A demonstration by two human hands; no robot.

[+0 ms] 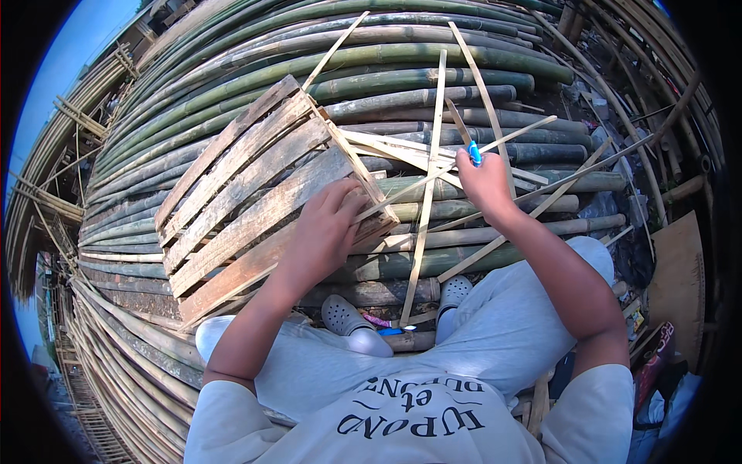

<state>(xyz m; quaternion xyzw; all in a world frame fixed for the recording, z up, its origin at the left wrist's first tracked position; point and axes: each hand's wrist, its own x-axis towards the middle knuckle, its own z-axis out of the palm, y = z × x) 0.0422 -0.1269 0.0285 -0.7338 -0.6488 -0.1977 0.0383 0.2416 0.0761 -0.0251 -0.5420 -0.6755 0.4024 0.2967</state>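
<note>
A wide stack of green bamboo poles [402, 58] lies across the ground ahead of the seated person, running from the left edge of the stack round to the far right. On top of the poles, toward their left half, rests a tilted wooden pallet [247, 193] of weathered slats. To its right, loose pale bamboo strips [427, 201] cross one another over the poles, some long ones reaching up past the pallet's far corner. Grey clogs [345, 315] on the person's feet sit against the nearest poles, between grey-trousered knees. At the right edge, brown board and scattered litter lie beside the stack.

The left hand [325, 228] lies on the pallet's near right corner, fingers [348, 203] curled over the end of the lowest slats, gripping the wood. The right hand [485, 182] is raised over the crossing strips, fingers closed round a small blue-handled tool [474, 152], whose tip meets the strips where they cross
</note>
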